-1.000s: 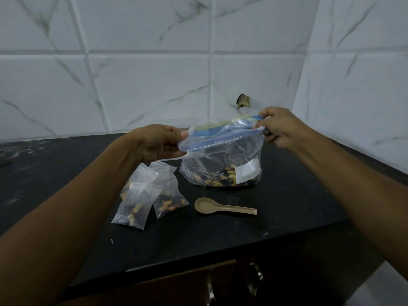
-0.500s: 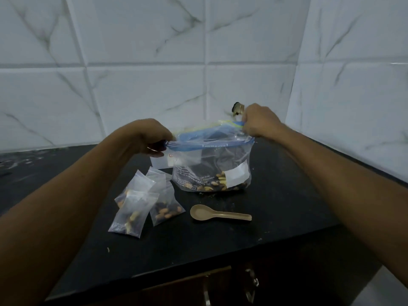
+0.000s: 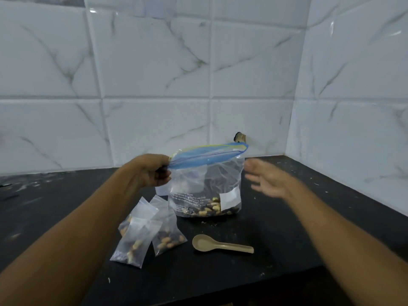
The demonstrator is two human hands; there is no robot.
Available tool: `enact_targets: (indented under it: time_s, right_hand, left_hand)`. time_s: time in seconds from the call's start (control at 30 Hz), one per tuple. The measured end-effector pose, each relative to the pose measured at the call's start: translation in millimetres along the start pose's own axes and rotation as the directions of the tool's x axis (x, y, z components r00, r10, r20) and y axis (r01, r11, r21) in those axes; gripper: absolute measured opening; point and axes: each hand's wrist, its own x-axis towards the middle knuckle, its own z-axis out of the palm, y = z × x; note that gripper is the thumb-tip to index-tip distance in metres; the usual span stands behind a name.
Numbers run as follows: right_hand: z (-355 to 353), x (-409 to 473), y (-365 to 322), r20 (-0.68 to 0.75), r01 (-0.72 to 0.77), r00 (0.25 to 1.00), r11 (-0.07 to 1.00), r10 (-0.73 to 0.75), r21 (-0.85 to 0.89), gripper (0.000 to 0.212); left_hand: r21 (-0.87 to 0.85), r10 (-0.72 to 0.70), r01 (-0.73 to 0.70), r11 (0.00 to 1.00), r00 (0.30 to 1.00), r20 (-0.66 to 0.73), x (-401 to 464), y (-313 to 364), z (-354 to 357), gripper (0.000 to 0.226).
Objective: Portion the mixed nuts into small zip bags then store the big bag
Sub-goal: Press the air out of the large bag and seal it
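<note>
The big clear zip bag point(image 3: 205, 182) with a blue zip strip stands upright on the black counter point(image 3: 276, 228), a layer of mixed nuts at its bottom. My left hand point(image 3: 152, 171) pinches the left end of its zip strip. My right hand point(image 3: 265, 180), blurred, hovers just right of the bag with fingers spread, holding nothing. Three small zip bags point(image 3: 145, 233) filled with nuts lie in a loose pile in front of the big bag, to its left. A beige plastic spoon point(image 3: 218, 245) lies flat in front of the big bag.
White marble-look tiles form the back wall and the right wall point(image 3: 353, 107), meeting in a corner behind the bag. A small dark fitting point(image 3: 240, 136) sticks out of the back wall above the bag. The counter's front edge point(image 3: 220, 290) runs below the spoon. Crumbs dot the counter.
My right hand has let go of the right end of the zip strip and pulled away to the right. The left hand keeps its hold. The camera view has tilted upward.
</note>
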Motion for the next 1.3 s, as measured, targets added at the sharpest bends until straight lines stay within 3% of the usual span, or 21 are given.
enact_targets:
  time_s: [0.07, 0.17, 0.23, 0.33, 0.4, 0.47, 0.53, 0.57, 0.63, 0.67, 0.77, 0.83, 0.9, 1.0, 1.13, 1.2, 1.3]
  right_hand:
    - [13.6, 10.0, 20.3, -0.031, 0.007, 0.999, 0.995, -0.010, -0.099, 0.065]
    - [28.8, 21.2, 26.3, -0.175, 0.156, 0.970, 0.985, -0.167, -0.073, 0.034]
    - [27.2, 27.2, 26.6, -0.200, 0.232, 0.944, 0.960, -0.261, -0.154, 0.018]
    - [22.4, 28.3, 26.3, -0.142, 0.273, 0.935, 0.915, -0.325, -0.296, 0.014]
    - [22.5, 27.8, 25.5, -0.120, 0.300, 0.927, 0.895, -0.355, -0.330, 0.012]
    - [23.2, 28.1, 25.8, -0.108, 0.301, 0.930, 0.896, -0.351, -0.326, 0.014]
    - [23.4, 28.5, 27.3, -0.082, 0.304, 0.939, 0.918, -0.334, -0.255, 0.020]
    - [24.1, 27.7, 28.0, -0.071, 0.308, 0.943, 0.933, -0.325, -0.187, 0.024]
    - [25.7, 26.2, 28.1, -0.050, 0.306, 0.951, 0.952, -0.307, -0.016, 0.028]
    - [27.6, 23.5, 27.2, -0.035, 0.304, 0.952, 0.950, -0.303, 0.069, 0.027]
    - [31.4, 16.0, 22.7, -0.008, 0.319, 0.946, 0.929, -0.324, 0.187, 0.029]
    - [33.8, 14.5, 21.7, -0.053, 0.349, 0.937, 0.935, -0.345, 0.072, 0.029]
    - [36.4, 16.6, 21.9, -0.127, 0.340, 0.930, 0.939, -0.344, -0.053, 0.016]
    - [37.0, 17.2, 25.0, -0.164, 0.347, 0.921, 0.936, -0.353, -0.064, 0.014]
    - [41.3, 12.5, 25.9, -0.187, 0.369, 0.908, 0.927, -0.374, -0.060, 0.017]
    - [44.1, 12.7, 29.0, -0.214, 0.369, 0.900, 0.925, -0.379, -0.087, 0.011]
    - [47.3, 12.2, 36.1, -0.247, 0.369, 0.882, 0.914, -0.402, -0.170, 0.012]
  left_hand:
    - [-0.013, -0.003, 0.004, 1.000, 1.000, 0.009, 0.6, -0.9, 2.9, 0.016]
    - [0.019, 0.022, -0.021, 1.000, 0.999, -0.027, -2.8, 2.7, 5.7, 0.017]
    - [0.066, 0.105, -0.098, 0.993, 0.988, -0.113, -2.8, 10.0, -1.2, 0.020]
    - [0.164, 0.240, -0.205, 0.965, 0.943, -0.232, -3.7, 26.1, -19.2, 0.018]
    - [0.205, 0.275, -0.228, 0.952, 0.930, -0.243, -5.7, 32.5, -24.8, 0.013]
    - [0.370, 0.373, -0.277, 0.887, 0.902, -0.216, -7.6, 33.1, -22.4, 0.007]
    - [0.707, 0.583, -0.287, 0.647, 0.783, -0.216, -8.0, 28.1, -15.2, 0.015]
    - [0.829, 0.709, -0.269, 0.491, 0.676, -0.200, -11.7, 24.4, -7.8, 0.022]
    - [0.915, 0.890, -0.342, 0.216, 0.454, -0.041, -23.5, 20.5, 16.7, 0.023]
    - [0.908, 0.920, -0.409, 0.088, 0.383, 0.083, -29.6, 19.6, 32.4, 0.021]
    - [0.828, 0.850, -0.526, -0.197, 0.329, 0.411, -33.0, 12.1, 77.9, 0.030]
    - [0.781, 0.793, -0.530, -0.332, 0.291, 0.535, -28.9, 4.2, 97.5, 0.037]
    - [0.760, 0.752, -0.487, -0.430, 0.274, 0.600, -24.3, -1.9, 110.9, 0.034]
    - [0.769, 0.761, -0.455, -0.450, 0.255, 0.596, -18.5, 0.2, 118.4, 0.024]
    - [0.796, 0.745, -0.430, -0.426, 0.334, 0.578, -22.7, 7.6, 117.0, 0.018]
    - [0.823, 0.801, -0.500, -0.268, 0.360, 0.479, -23.4, 12.0, 119.1, 0.022]
    - [0.766, 0.841, -0.632, 0.117, 0.474, 0.263, -24.3, 28.4, 121.4, 0.016]
